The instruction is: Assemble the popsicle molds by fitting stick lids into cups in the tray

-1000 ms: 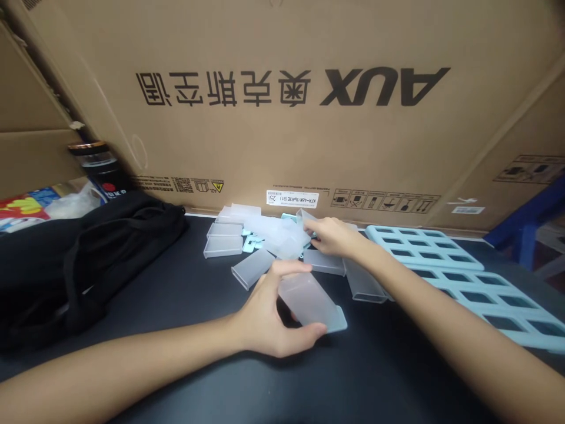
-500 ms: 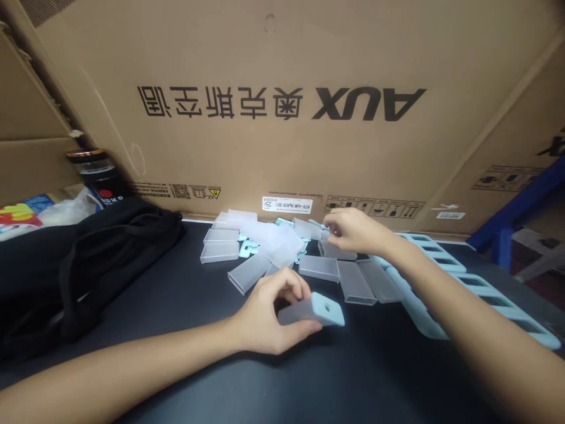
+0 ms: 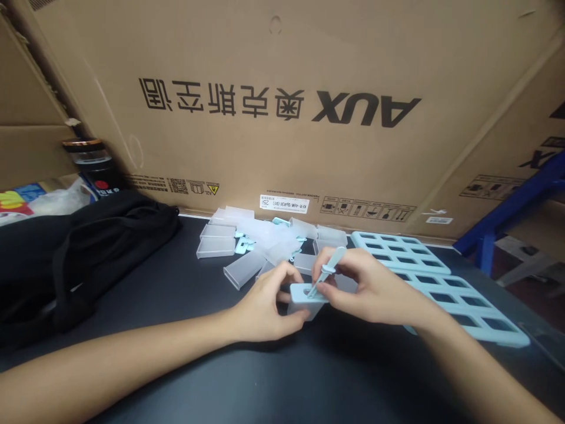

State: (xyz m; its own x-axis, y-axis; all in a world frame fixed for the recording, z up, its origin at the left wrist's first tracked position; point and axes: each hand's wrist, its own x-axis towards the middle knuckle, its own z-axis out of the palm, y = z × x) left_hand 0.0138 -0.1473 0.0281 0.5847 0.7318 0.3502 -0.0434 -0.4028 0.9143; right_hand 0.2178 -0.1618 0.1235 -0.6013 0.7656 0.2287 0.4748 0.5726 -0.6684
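Observation:
My left hand (image 3: 273, 303) grips a translucent popsicle mold (image 3: 304, 310) that is topped with a light blue lid (image 3: 298, 290). The lid has a hole in its upper face. Between the fingers of my right hand (image 3: 353, 282) is a light blue popsicle stick (image 3: 328, 270), slanted, with its lower end at the lid's hole. Whether that end has entered the hole I cannot tell. Behind both hands lies a pile of translucent molds (image 3: 245, 270), with small light blue pieces (image 3: 244, 244) among them.
Light blue racks with rectangular openings (image 3: 441, 272) lie on the right of the dark table (image 3: 212, 377). On the left are a black bag (image 3: 110, 259) and a dark bottle (image 3: 95, 168). A large cardboard box (image 3: 282, 153) stands at the back, near a blue metal post (image 3: 498, 206).
My right hand has come back from the pile with the popsicle stick and reached the lid. My left hand has turned the mold more upright, its lid facing up.

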